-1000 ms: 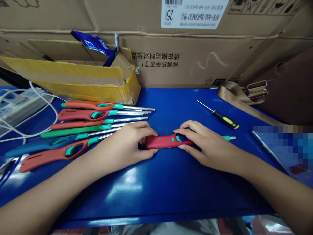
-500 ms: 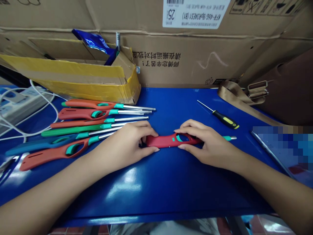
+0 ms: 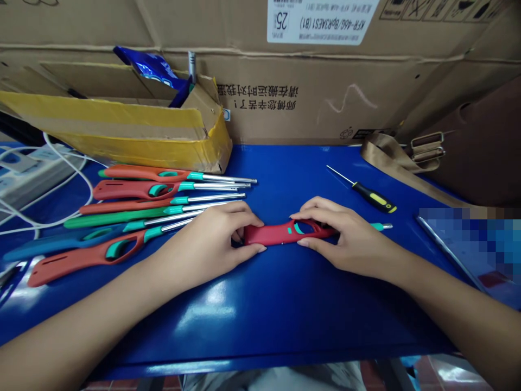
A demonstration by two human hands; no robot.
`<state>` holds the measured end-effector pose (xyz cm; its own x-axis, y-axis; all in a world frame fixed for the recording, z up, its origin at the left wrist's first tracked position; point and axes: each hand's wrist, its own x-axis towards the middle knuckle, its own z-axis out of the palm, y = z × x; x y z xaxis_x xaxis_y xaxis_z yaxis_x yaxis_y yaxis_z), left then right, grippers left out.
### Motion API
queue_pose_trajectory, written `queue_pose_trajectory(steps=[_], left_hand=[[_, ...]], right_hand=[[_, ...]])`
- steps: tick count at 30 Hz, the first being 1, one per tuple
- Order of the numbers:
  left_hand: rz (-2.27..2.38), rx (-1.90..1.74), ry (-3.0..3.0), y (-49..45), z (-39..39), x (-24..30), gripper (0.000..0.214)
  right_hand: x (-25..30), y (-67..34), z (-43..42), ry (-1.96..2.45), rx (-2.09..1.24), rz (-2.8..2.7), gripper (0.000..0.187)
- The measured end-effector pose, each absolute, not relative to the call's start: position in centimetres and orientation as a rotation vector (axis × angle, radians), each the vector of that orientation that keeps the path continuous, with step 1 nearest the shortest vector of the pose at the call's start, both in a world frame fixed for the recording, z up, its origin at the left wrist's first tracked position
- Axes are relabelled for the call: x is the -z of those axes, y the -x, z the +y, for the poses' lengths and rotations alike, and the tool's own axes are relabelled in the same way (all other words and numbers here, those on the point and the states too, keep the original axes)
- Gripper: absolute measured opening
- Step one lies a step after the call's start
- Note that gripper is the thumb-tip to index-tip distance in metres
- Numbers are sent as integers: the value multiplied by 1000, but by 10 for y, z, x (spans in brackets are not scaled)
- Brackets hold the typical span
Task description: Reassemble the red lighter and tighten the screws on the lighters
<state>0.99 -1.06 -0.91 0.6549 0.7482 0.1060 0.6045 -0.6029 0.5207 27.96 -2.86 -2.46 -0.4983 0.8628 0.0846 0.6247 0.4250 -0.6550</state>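
Note:
A red long-nosed lighter (image 3: 271, 234) with a teal trigger lies crosswise on the blue table in front of me. My left hand (image 3: 222, 231) grips its butt end between thumb and fingers. Around the trigger end, my right hand (image 3: 344, 231) is closed, thumb on the near side and fingers on the far side. That hand covers part of the lighter's neck; a teal and silver tip shows beyond it. Beside my left forearm lie several more lighters, among them an orange one (image 3: 81, 259), a green one (image 3: 118, 218) and a blue one (image 3: 73, 240).
A black and yellow screwdriver (image 3: 374, 197) lies at the back right, near a brown strap (image 3: 391, 156) with a buckle. At the back left stands a yellow-taped cardboard box (image 3: 163, 144). A white power strip (image 3: 36, 174) with cables is at far left; a large carton (image 3: 264, 70) borders the back.
The view has shifted slightly. Both hands keep the same hold on the red lighter, and nothing else has visibly moved.

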Motion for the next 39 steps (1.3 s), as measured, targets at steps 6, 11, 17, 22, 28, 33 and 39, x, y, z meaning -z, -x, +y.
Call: queue_pose_trajectory(steps=[6, 11, 17, 22, 28, 33, 39], left_hand=[[1069, -452, -2409, -11, -11, 9, 22], [1080, -473, -2418, -10, -12, 10, 23], [1067, -498, -2413, -9, -12, 10, 23], [1081, -486, -2396, -11, -12, 9, 20], [1127, -474, -2352, -11, -12, 9, 22], [1135, -440, -2380, -11, -12, 8, 20], [1149, -422, -2348, -9, -13, 7, 25]], right_hand=[[26, -279, -28, 1254, -792, -2271, 32], [26, -278, -27, 1252, -779, -2300, 31], [23, -278, -29, 1254, -774, -2305, 31], [24, -278, -29, 1256, -770, -2291, 32], [25, -278, -28, 1236, -774, -2261, 32], [26, -277, -29, 1245, -736, -2276, 34], [25, -275, -30, 1273, -717, -2305, 34]])
